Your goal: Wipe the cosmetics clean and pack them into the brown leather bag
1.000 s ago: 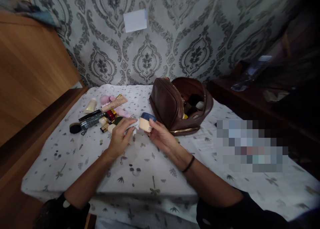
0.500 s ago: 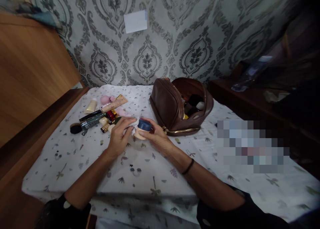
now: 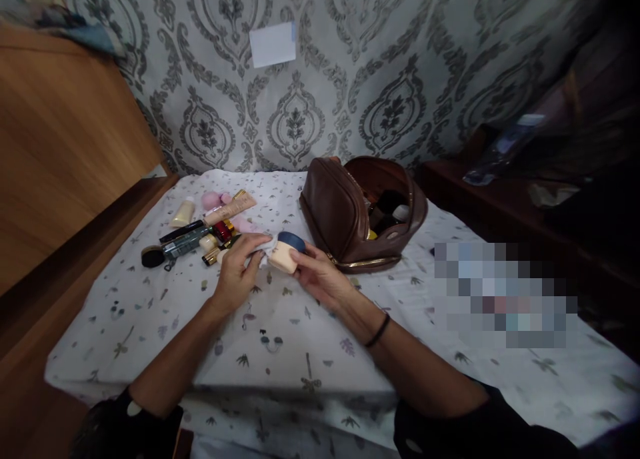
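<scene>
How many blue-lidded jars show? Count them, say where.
1: the blue-lidded jar, held in the right hand, beside the white cloth in the left hand. More may be hidden in the brown bag.

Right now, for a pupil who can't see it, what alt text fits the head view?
A person's right hand holds a blue-lidded beige jar against a pale cloth in the left hand. On patterned white fabric beyond, cosmetics lie left, an open brown bag right.

Beyond the hands [image 3: 235, 275] rises a grey damask-patterned wall [image 3: 295, 122] bearing a white card [image 3: 273, 45]. Wooden furniture [image 3: 70, 132] stands left, a dark reddish-brown ledge [image 3: 445, 179] right. Beneath, white printed cloth [image 3: 300, 339] covers the table [image 3: 165, 305]. Light is dim.
</scene>
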Action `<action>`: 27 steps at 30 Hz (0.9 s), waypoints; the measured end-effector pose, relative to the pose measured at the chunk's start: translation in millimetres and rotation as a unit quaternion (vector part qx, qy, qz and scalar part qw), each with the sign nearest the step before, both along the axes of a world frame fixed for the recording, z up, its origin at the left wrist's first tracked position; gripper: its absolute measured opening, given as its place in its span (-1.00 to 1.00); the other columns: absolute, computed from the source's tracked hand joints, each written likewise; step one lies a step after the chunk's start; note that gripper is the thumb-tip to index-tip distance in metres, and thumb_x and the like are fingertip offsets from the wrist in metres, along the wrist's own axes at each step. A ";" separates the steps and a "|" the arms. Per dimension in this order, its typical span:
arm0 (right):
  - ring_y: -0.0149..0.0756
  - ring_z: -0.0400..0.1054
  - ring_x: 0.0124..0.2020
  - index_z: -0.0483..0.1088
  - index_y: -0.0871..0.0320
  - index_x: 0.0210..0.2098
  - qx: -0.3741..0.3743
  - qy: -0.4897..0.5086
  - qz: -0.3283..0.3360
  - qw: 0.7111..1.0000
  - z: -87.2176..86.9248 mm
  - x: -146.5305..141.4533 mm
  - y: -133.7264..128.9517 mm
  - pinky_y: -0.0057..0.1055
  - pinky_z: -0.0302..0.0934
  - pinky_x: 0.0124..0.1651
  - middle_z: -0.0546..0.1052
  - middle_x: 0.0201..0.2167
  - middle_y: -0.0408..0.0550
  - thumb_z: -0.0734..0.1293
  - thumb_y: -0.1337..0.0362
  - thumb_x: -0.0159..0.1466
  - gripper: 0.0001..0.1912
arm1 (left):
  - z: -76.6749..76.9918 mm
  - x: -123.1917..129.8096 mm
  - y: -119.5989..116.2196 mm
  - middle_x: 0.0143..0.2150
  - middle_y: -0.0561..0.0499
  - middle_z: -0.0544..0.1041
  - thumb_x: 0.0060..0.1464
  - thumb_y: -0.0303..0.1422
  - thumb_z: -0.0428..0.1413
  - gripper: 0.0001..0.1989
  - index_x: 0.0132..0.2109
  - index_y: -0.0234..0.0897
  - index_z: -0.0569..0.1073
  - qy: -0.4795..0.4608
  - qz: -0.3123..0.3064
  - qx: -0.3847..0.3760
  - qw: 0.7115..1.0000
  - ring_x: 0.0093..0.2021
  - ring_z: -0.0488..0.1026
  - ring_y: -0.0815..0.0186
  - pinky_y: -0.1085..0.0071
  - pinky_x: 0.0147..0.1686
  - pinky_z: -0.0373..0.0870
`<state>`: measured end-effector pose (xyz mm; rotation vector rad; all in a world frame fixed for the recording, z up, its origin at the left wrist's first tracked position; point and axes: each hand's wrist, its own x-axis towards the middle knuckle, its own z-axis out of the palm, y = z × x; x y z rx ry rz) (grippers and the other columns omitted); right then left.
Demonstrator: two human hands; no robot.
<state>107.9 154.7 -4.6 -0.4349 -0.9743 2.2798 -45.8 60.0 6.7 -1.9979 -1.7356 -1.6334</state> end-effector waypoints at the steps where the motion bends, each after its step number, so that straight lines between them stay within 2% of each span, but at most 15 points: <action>1: -0.32 0.44 -0.16 0.55 0.12 -0.20 0.003 0.000 0.007 1.000 0.9 0.1 -1.3 -0.42 0.30 -0.05 0.60 -0.20 -0.11 0.59 0.27 -0.07 -0.59 | -0.1 -0.3 0.1 -0.08 -0.07 0.53 0.26 -0.42 0.01 -0.78 -0.02 -0.22 0.49 -0.004 -0.002 -0.002 1.000 -0.03 0.47 0.23 0.27 0.00 0.39; 10: -0.30 0.46 -0.20 0.53 0.15 -0.23 -0.014 -0.009 0.017 1.000 1.5 -0.6 -2.6 -0.41 0.36 -0.11 0.60 -0.22 -0.09 0.60 0.25 -0.10 -0.57 | -2.7 -6.1 3.3 -0.08 -0.06 0.57 0.24 -0.33 0.05 -0.78 -0.03 -0.22 0.52 -0.081 -0.018 -0.043 0.996 -0.04 0.49 0.21 0.31 -0.03 0.40; 15: -0.38 0.42 -0.27 0.49 0.02 -0.10 -0.043 0.013 0.005 0.999 1.8 0.0 0.1 -0.50 0.36 -0.33 0.58 -0.17 -0.16 0.58 0.20 -0.03 -0.51 | -3.5 -8.3 5.8 -0.09 -0.05 0.59 0.18 -0.30 0.10 -0.76 -0.04 -0.25 0.52 -0.139 -0.012 -0.064 0.988 -0.07 0.50 0.21 0.33 -0.06 0.41; 18: -0.35 0.42 -0.26 0.48 0.01 -0.08 -0.034 0.013 0.003 0.999 2.2 0.8 0.5 -0.49 0.37 -0.36 0.57 -0.13 -0.14 0.58 0.20 -0.02 -0.50 | -3.5 -8.6 6.4 -0.11 -0.04 0.60 0.16 -0.29 0.12 -0.76 -0.05 -0.25 0.52 -0.162 -0.014 -0.070 0.984 -0.09 0.51 0.21 0.32 -0.06 0.42; 22: -0.33 0.43 -0.27 0.48 0.05 -0.04 -0.011 0.012 0.042 0.999 2.6 3.1 -0.9 -0.46 0.41 -0.36 0.57 -0.14 -0.11 0.56 0.20 0.00 -0.49 | -1.7 -9.4 5.7 -0.13 -0.04 0.61 0.13 -0.29 0.14 -0.75 -0.07 -0.26 0.53 -0.203 -0.032 -0.080 0.975 -0.12 0.51 0.21 0.33 -0.10 0.44; 27: -0.31 0.45 -0.29 0.45 0.07 0.00 0.022 0.005 0.114 0.993 3.0 5.3 -4.6 -0.41 0.45 -0.36 0.57 -0.12 -0.07 0.55 0.23 0.02 -0.45 | -1.5 -10.4 6.8 -0.12 -0.04 0.62 0.10 -0.31 0.14 -0.76 -0.09 -0.25 0.55 -0.231 -0.053 -0.096 0.967 -0.10 0.53 0.20 0.31 -0.05 0.44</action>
